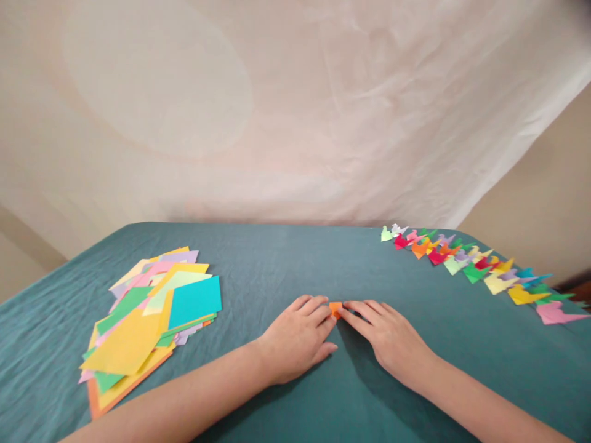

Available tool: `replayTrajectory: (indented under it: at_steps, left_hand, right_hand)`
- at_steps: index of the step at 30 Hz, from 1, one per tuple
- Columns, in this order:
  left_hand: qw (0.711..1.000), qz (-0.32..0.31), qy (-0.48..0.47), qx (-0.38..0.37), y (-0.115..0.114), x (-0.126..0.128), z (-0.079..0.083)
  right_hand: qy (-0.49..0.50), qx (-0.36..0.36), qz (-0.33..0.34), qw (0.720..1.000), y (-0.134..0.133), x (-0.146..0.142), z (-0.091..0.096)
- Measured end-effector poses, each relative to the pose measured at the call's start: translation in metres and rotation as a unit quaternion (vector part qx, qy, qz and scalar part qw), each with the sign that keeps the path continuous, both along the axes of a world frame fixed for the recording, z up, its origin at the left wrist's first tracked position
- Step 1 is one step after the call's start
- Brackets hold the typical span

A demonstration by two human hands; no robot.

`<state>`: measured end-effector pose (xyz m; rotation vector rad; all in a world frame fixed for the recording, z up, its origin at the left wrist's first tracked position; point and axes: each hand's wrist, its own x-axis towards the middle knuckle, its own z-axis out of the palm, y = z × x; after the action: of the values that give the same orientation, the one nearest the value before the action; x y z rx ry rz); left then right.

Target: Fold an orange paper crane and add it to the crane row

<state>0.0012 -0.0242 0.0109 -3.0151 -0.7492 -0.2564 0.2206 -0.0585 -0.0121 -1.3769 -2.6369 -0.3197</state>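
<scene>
A small folded piece of orange paper (pixel 335 310) lies on the teal tablecloth between my two hands, partly covered by fingertips. My left hand (pixel 300 335) rests palm down at its left side, fingers stretched out and fingertips touching the paper, with the thumb apart nearer to me. At the right edge of the paper, my right hand (pixel 385 332) brings its fingertips together and grips it. How much of the paper lies beneath the fingers is hidden.
A loose pile of coloured paper sheets (pixel 194 301) spreads on the left of the tablecloth (pixel 277 258). Along the right edge stand rows of small folded paper birds (pixel 498 283) in several colours. A pale cloth (pixel 295 111) hangs behind the table.
</scene>
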Motion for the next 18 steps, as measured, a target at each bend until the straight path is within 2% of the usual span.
replayTrajectory:
  at_steps: [6,11,15,18]
  left_hand:
    - [0.999,0.006,-0.027,-0.025,0.001,-0.003,-0.003]
    - [0.994,-0.034,-0.058,-0.090,0.008,-0.013,-0.009]
    - [0.983,-0.069,-0.083,-0.146,0.014,-0.020,-0.005]
    - [0.974,-0.053,-0.112,-0.189,0.016,-0.021,0.001]
  right_hand:
    - [-0.024,0.009,0.010,1.000,0.001,-0.006,-0.001]
    - [-0.030,0.009,0.013,0.999,0.001,-0.006,-0.001]
    - [-0.031,0.009,0.018,0.999,0.001,-0.006,-0.001]
    - [-0.033,0.006,0.016,0.999,0.000,-0.006,-0.001]
